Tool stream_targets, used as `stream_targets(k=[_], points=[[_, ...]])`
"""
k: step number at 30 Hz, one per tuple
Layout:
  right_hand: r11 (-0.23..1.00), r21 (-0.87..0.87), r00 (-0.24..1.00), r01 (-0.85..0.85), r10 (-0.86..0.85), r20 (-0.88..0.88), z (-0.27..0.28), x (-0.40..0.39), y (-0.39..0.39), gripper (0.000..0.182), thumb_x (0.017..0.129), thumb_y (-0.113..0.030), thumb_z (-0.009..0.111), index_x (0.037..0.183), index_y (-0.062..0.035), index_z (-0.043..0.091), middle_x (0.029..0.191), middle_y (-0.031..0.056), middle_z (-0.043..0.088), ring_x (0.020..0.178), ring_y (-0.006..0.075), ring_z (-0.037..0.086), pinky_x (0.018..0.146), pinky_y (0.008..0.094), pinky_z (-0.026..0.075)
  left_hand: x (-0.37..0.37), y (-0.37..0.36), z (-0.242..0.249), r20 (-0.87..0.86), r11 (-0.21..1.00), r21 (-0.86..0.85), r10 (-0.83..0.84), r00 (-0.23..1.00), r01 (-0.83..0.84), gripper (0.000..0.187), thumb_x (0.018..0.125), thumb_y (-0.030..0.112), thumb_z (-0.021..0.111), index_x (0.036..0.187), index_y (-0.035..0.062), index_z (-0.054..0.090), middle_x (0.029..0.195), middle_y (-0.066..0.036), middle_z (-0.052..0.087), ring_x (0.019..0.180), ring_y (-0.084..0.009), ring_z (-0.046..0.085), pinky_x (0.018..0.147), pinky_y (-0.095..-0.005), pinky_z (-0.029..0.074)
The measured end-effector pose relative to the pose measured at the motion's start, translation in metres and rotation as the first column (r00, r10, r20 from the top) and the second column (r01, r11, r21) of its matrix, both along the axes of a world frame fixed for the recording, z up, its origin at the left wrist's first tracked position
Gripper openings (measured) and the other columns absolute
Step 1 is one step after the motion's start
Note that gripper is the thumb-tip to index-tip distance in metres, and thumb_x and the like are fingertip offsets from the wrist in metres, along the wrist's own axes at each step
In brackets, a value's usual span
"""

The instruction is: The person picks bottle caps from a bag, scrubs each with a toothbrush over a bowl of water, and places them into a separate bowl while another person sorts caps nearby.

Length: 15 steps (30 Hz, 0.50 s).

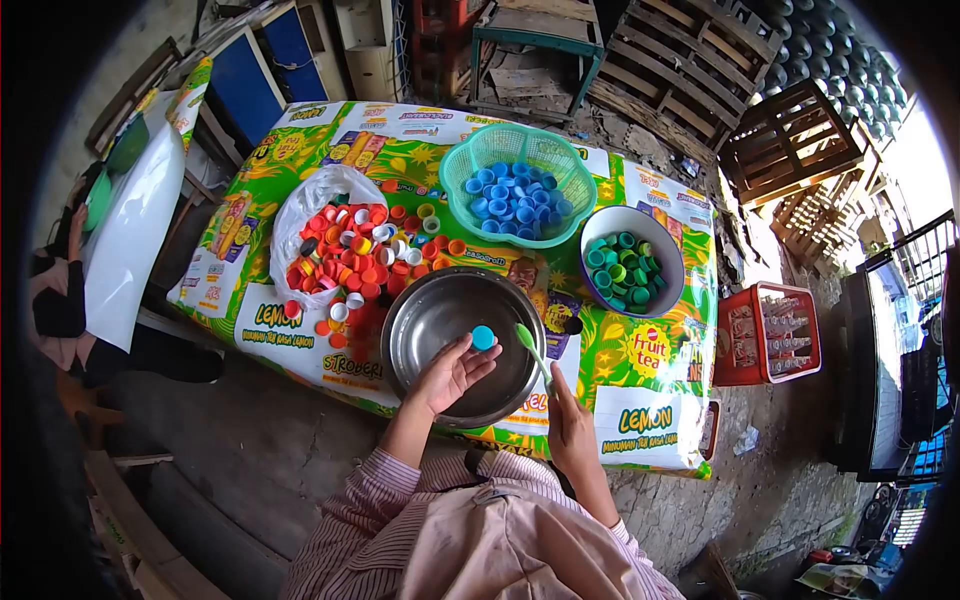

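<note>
Over the steel bowl (407,322), my left hand (450,375) holds a light-blue bottle cap (483,337) at its fingertips, palm turned up. My right hand (572,428) grips a green brush (527,340) by its handle, its head raised near the bowl's right rim and apart from the cap. Blue caps (516,203) fill part of a green basket (459,160) behind the bowl. To the right, green caps (627,270) lie in a white bowl (672,250). Mostly red and some white caps (365,255) spill from a plastic bag (288,225) on the left.
A printed cover (225,290) lies over the table. A red crate (735,345) stands on the floor at the right, with wooden pallets (690,60) behind. Another person (65,310) is at the far left.
</note>
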State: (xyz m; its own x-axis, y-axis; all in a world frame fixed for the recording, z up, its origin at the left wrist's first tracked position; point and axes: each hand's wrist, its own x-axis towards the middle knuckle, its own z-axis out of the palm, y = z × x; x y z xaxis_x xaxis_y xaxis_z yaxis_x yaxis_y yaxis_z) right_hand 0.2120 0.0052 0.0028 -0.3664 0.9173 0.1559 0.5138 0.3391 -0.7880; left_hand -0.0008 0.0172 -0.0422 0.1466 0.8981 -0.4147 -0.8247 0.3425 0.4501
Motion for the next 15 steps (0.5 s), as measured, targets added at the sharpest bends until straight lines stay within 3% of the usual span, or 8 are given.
stream_targets(k=[3,4,7,9,12,15], points=[[0.995,0.017,0.989,-0.101,0.098,0.114,0.0,-0.013,-0.005,0.052,0.083,-0.003,0.046,0.132,-0.0179,0.035,0.073,0.0136,0.057,0.059,0.0315,0.058,0.051,0.0402,0.045,0.005,-0.006,-0.005,0.104,0.999,-0.022,0.032,0.994,-0.03,0.024,0.091,0.021,0.047,0.107,0.0048,0.05,0.111,-0.011,0.055,0.105,-0.0211,0.054,0.089,-0.0327,0.047],[0.993,-0.065,0.976,-0.1,0.111,0.189,0.004,-0.016,-0.006,0.046,0.084,-0.004,0.048,0.128,-0.0174,0.042,0.075,0.0164,0.057,0.061,0.0338,0.057,0.054,0.0402,0.044,0.009,-0.006,0.003,0.078,0.998,-0.001,0.069,0.995,-0.069,0.023,0.091,0.021,0.046,0.106,0.0048,0.051,0.111,-0.011,0.055,0.105,-0.0211,0.054,0.089,-0.0329,0.046],[0.997,-0.06,0.976,0.042,-0.028,0.218,-0.002,-0.02,0.009,0.047,0.084,-0.004,0.048,0.128,-0.0196,0.042,0.071,0.0149,0.055,0.056,0.0335,0.055,0.051,0.0408,0.043,0.014,-0.008,0.002,0.026,0.99,0.013,0.143,0.989,-0.144,0.023,0.091,0.02,0.045,0.107,0.0042,0.051,0.112,-0.012,0.054,0.105,-0.0211,0.054,0.091,-0.0317,0.045],[0.999,-0.04,0.984,0.034,-0.027,0.177,0.001,-0.022,0.009,0.047,0.084,-0.005,0.048,0.128,-0.0201,0.042,0.069,0.0143,0.055,0.054,0.0331,0.054,0.05,0.0402,0.043,0.013,-0.009,0.003,0.012,0.989,0.024,0.143,0.99,-0.143,0.022,0.091,0.019,0.045,0.106,0.0044,0.052,0.111,-0.011,0.055,0.105,-0.0214,0.054,0.09,-0.031,0.046],[0.994,0.023,0.979,-0.105,0.099,0.177,0.002,-0.026,0.002,0.045,0.085,-0.007,0.047,0.128,-0.0207,0.043,0.066,0.0134,0.054,0.053,0.0309,0.054,0.049,0.0401,0.042,0.013,-0.008,0.004,0.007,0.987,0.005,0.163,0.987,-0.163,0.02,0.091,0.018,0.046,0.104,0.0043,0.054,0.11,-0.012,0.056,0.105,-0.0216,0.054,0.089,-0.0313,0.047],[1.0,0.019,0.983,-0.007,0.004,0.185,0.005,-0.027,0.015,0.046,0.084,-0.006,0.048,0.128,-0.0196,0.043,0.064,0.013,0.051,0.053,0.0308,0.054,0.05,0.0408,0.042,0.016,-0.011,0.001,-0.013,0.986,0.003,0.168,0.986,-0.168,0.02,0.091,0.018,0.046,0.103,0.0046,0.054,0.109,-0.013,0.056,0.105,-0.0218,0.054,0.089,-0.0313,0.047]])
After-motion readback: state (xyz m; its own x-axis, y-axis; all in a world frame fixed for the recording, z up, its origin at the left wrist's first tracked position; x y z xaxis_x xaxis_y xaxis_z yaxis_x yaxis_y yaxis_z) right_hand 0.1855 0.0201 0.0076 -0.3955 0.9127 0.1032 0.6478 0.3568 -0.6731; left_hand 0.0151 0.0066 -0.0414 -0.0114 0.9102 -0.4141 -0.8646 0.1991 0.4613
